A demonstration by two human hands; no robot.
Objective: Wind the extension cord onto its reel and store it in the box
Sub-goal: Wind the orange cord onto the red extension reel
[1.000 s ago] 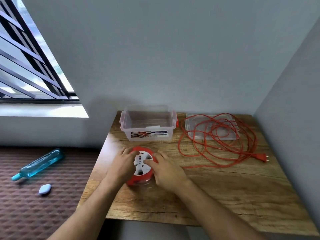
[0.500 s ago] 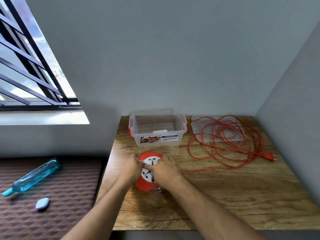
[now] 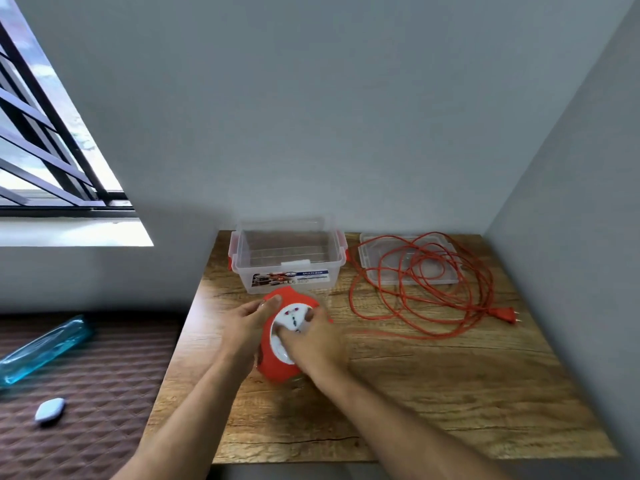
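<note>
- Daylight pours in from the window [image 3: 52, 161] far left, and its sill is blown out white.
- Wall [image 3: 311, 98] looks evenly grey, soft shadows only.
- Hands a bit motion-smeared.
- Wide-angle lens bends the edges pretty hard.

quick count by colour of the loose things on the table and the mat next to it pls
Red/orange: 2, the reel and the cord
Clear: 2, the box and its lid under the cord
Blue: 2, the bottle and a small pale object, both on the mat
Total: 6
</note>
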